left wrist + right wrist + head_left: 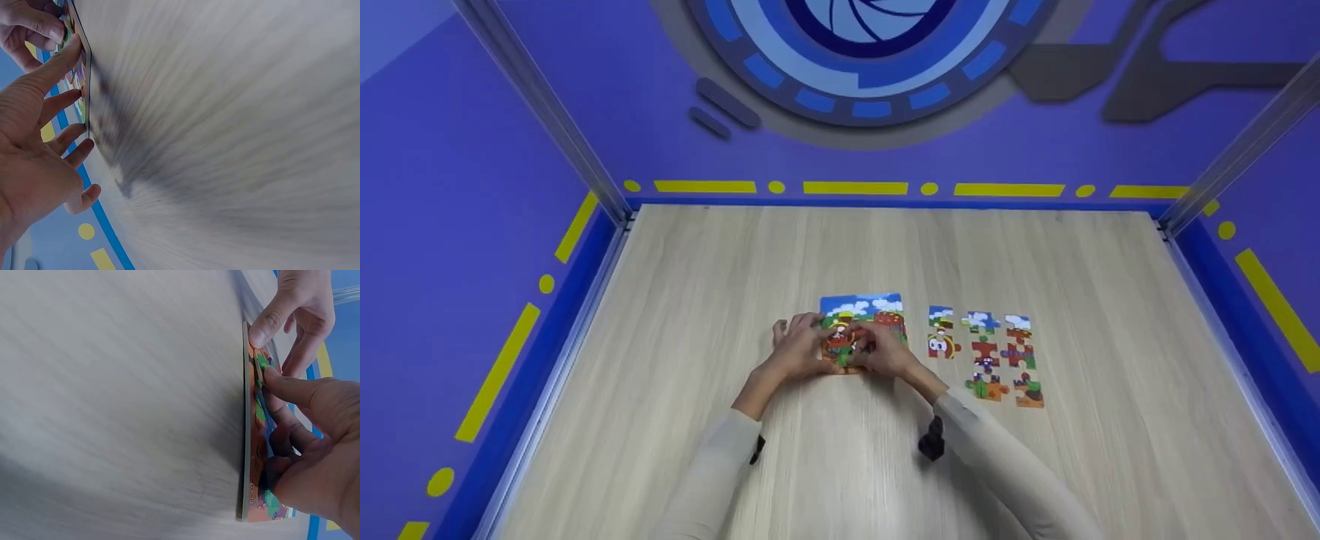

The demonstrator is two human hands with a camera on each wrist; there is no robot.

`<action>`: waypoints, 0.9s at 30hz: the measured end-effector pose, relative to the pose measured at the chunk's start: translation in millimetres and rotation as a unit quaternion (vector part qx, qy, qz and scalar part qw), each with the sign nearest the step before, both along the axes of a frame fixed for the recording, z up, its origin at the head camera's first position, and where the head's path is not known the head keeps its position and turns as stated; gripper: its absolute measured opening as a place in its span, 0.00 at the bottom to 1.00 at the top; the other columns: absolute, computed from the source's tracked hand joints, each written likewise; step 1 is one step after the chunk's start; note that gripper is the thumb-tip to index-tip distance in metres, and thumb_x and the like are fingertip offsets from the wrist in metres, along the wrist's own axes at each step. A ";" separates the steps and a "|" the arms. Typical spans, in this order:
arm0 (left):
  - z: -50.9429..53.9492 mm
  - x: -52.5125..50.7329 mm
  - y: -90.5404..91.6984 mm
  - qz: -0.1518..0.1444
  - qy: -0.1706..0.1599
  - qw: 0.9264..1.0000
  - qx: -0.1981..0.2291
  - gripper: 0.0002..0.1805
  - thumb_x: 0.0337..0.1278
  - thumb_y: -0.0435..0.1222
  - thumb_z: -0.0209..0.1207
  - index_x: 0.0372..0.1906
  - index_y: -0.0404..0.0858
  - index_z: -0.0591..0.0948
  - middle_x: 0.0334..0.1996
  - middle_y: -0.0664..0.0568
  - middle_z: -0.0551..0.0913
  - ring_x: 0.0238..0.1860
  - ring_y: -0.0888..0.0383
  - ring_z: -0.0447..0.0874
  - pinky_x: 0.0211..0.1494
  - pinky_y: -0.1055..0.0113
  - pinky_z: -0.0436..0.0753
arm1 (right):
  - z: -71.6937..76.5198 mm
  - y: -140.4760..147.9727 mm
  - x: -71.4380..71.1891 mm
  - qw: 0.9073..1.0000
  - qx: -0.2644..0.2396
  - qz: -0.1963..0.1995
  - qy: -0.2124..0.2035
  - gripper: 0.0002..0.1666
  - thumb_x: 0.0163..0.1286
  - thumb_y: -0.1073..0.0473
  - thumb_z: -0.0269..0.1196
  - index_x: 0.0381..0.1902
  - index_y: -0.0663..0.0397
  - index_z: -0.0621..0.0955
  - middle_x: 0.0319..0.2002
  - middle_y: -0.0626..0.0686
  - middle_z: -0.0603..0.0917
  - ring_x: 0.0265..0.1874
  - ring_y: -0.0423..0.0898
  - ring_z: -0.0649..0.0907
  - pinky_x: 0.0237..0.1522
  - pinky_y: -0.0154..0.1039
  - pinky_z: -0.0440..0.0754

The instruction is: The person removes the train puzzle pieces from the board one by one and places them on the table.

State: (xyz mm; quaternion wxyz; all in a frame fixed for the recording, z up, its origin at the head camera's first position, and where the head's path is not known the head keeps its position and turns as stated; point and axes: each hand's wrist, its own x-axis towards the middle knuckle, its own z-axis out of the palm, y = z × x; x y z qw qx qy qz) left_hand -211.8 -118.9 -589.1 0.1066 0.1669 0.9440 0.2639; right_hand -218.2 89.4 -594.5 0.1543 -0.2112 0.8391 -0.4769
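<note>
A colourful jigsaw board (861,303) with a cartoon picture lies on the table beneath both hands. My left hand (799,351) is at the board's left side. Its fingers are spread along the edge, and in the left wrist view its thumb (64,59) reaches over the near edge. From the right, my right hand (887,352) bends over the board. In the right wrist view its thumb and forefinger pinch a puzzle piece (259,368), slightly raised at the near edge, with the left thumb touching close by. The fingers hide much of that piece.
Right of the board lie several loose puzzle pieces in rough columns, among them a piece with a white face (939,346), a blue-sky piece (981,321) and a green-and-orange piece (1028,393). Blue panels (870,161) wall in the wooden table (720,262) at the back and sides.
</note>
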 end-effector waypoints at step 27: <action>0.2 2.1 -1.5 -0.004 0.012 1.000 -0.013 0.37 0.50 0.48 0.76 0.66 0.41 0.80 0.73 0.38 0.69 0.74 0.38 0.60 0.72 0.29 0.49 | 24.2 63.5 25.7 0.999 -0.017 -0.024 -0.012 0.25 0.67 0.70 0.66 0.62 0.63 0.78 0.34 0.60 0.81 0.30 0.40 0.74 0.31 0.30 0.71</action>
